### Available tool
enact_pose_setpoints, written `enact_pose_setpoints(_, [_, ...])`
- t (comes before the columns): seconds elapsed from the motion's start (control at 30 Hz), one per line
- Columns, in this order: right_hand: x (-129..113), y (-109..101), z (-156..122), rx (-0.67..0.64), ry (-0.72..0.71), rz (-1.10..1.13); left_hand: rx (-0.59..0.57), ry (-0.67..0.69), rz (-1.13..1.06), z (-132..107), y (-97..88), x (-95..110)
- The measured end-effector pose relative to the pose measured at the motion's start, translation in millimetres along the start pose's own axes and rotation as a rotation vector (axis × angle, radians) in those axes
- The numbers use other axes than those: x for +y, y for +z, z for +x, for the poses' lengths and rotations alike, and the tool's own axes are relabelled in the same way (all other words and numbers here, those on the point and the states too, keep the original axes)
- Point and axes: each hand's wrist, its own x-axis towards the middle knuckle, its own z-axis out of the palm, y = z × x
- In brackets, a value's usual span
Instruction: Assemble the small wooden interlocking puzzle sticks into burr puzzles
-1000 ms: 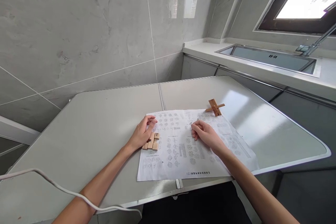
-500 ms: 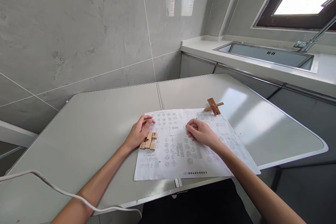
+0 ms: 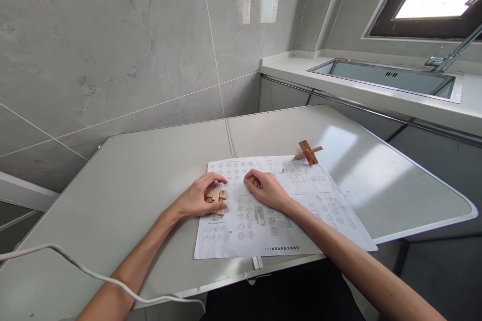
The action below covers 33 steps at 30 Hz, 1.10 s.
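Observation:
My left hand (image 3: 198,195) is spread around a flat cluster of light wooden puzzle blocks (image 3: 216,194) at the left edge of a printed sheet. Its thumb lies across the lower blocks and its fingers arch past their far side, apart from each other. A dark mark shows on one block. Over the upper middle of the printed sheet (image 3: 233,241) is my right hand (image 3: 266,189), its fingers curled together with nothing visible in them. The sheet carries rows of small line diagrams.
A brown cross-shaped wooden puzzle (image 3: 309,152) stands at the sheet's far right corner. The pale folding table (image 3: 158,160) has a seam across it. A white cable (image 3: 94,276) crosses my left forearm. Behind to the right are a counter and a sink (image 3: 387,77).
My left hand has opened wider, its thumb coming down over the blocks. My right hand has moved left across the sheet, closer to the left hand.

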Motion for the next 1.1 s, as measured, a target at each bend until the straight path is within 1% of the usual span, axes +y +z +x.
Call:
enact_pose_setpoints(0.07, [0.2,0.8,-2.0,-0.005,-0.014,-0.013,-0.070,0.061,0.062,-2.9,-4.6,1.9])
enact_pose_setpoints(0.13, [0.4,1.4,-3.0,-0.014,-0.031,-0.031,-0.095,0.092,0.129,-6.2,-8.1,3.8])
enact_pose_setpoints(0.3, [4.5,4.6,-2.8,-0.016,-0.082,-0.115,-0.112,0.088,0.230,-9.6,-12.9,5.9])
enact_pose_setpoints(0.5, [9.0,5.2,-3.9,-0.029,-0.106,-0.173,-0.091,0.106,0.242,-7.0,-11.4,3.6])
enact_pose_setpoints(0.57, [8.1,4.4,-3.9,-0.031,-0.104,-0.174,-0.059,0.111,0.238,-5.9,-7.7,3.4])
enact_pose_setpoints(0.63, [6.5,3.4,-3.6,-0.032,-0.095,-0.167,-0.002,0.112,0.231,-4.4,-1.1,5.2])
enact_pose_setpoints(0.77, [2.9,1.5,-2.7,-0.020,-0.066,-0.118,0.106,0.115,0.227,0.3,19.8,14.9])
enact_pose_setpoints(0.87, [0.1,0.2,-2.4,-0.016,-0.042,-0.089,0.131,0.117,0.209,3.2,34.4,21.6])
enact_pose_setpoints(0.93, [-1.9,-0.8,-2.4,-0.016,-0.027,-0.071,0.135,0.115,0.180,4.2,40.0,23.2])
enact_pose_setpoints(1.0, [-3.6,-1.7,-2.5,-0.016,-0.020,-0.056,0.130,0.111,0.153,4.4,41.7,22.9])
enact_pose_setpoints(1.1, [-4.7,-2.4,-2.7,-0.016,-0.020,-0.045,0.120,0.105,0.138,3.9,38.7,21.2])
